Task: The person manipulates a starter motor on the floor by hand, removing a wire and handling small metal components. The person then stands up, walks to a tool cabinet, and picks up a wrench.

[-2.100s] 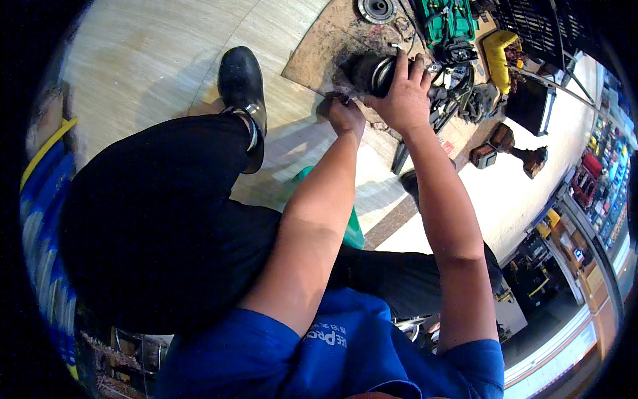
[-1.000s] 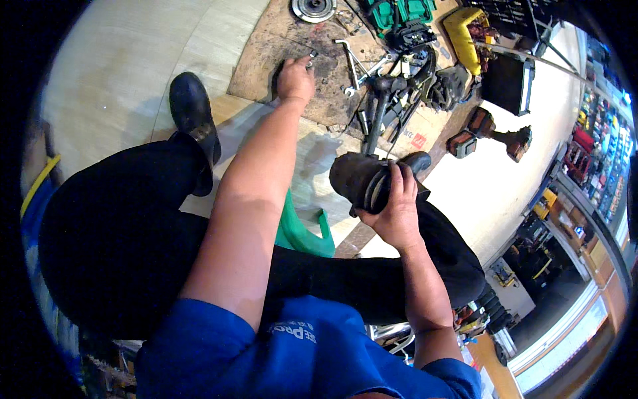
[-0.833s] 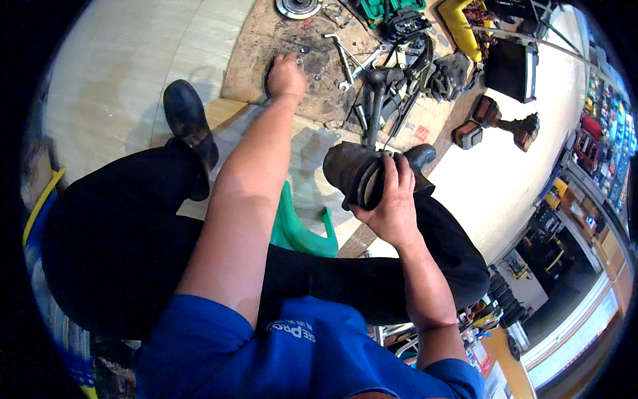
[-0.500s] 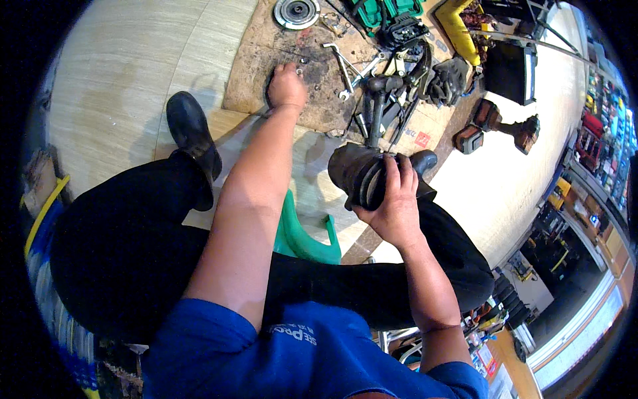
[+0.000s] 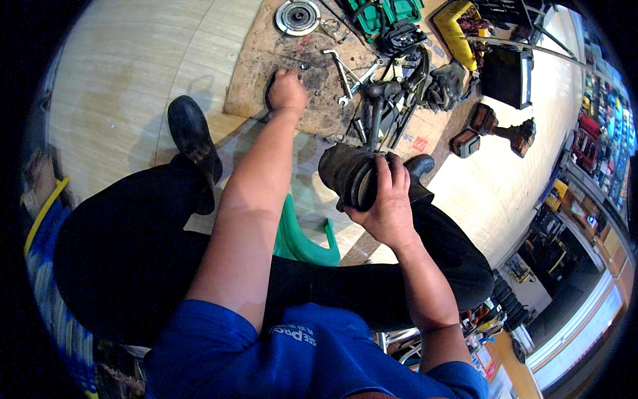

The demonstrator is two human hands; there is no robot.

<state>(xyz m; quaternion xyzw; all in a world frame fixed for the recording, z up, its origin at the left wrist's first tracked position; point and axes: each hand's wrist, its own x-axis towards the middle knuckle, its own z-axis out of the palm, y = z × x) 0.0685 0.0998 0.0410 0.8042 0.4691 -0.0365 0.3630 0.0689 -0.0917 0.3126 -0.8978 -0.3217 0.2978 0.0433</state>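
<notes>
My right hand [image 5: 389,209] grips a dark cylindrical part [image 5: 344,174] with a ringed, hollow-looking end, held tilted above my knee. Its fingers and thumb wrap over the ringed end; the exact kind of part does not show. My left hand [image 5: 287,92] is low on a stained brown board [image 5: 256,80], its fingers curled down and pressed together. What those fingertips hold, if anything, is hidden. A small metal piece [image 5: 304,66] lies just beyond them. To the right of that hand lie wrenches [image 5: 344,76] and a dark hammer-shaped tool [image 5: 377,106].
A round metal disc [image 5: 297,16] lies at the board's far edge. Beyond the tools are a green case [image 5: 392,13], dark gloves [image 5: 446,86], a yellow tray [image 5: 458,33] and a black box [image 5: 506,76]. A cordless power tool [image 5: 515,133] stands right. A green curved stool [image 5: 306,246] is below me.
My left fingers have curled in more, and fewer small pieces show beside them. The dark cylindrical part has shifted slightly left in my right hand's grip.
</notes>
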